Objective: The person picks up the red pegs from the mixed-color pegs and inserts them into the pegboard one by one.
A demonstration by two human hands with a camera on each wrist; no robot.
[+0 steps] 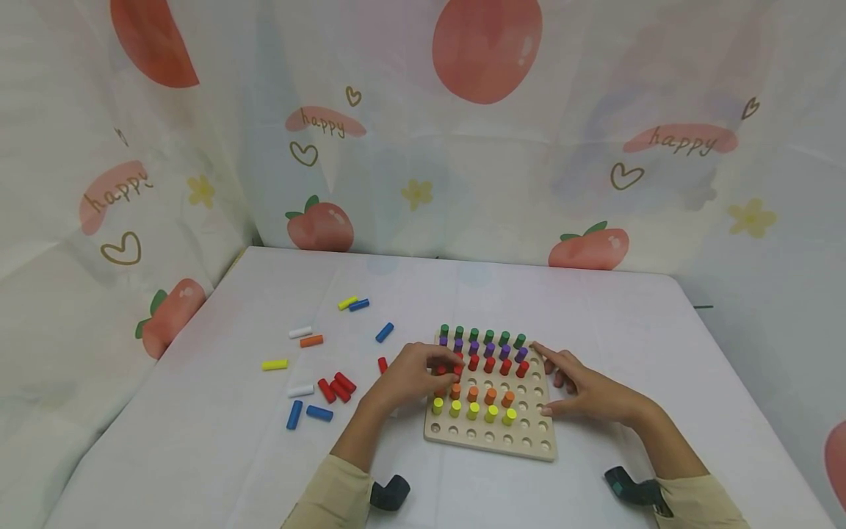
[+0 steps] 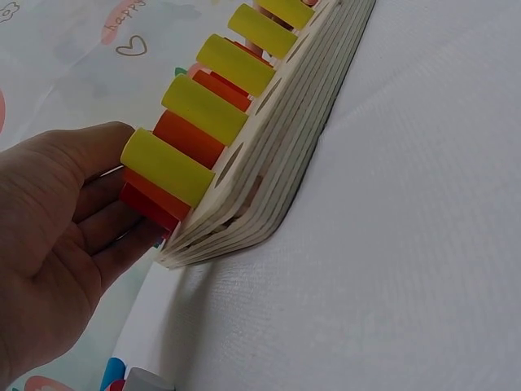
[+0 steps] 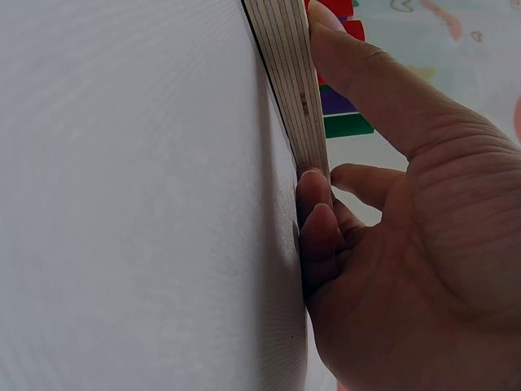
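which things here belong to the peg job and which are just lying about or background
In the job: wooden pegboard, standing pegs, likely the loose pegs

Just around: printed backdrop, white tabletop, black wrist devices

Pegboard common to high head, close wrist views

The word "happy" on pink patches of the backdrop, 3 times in the head view

The pegboard looks like smooth plywood, its layered edge matt; the yellow pegs seem smooth, with a soft sheen; the tabletop shows matt, finely textured cloth; the printed backdrop looks like creased, matt fabric
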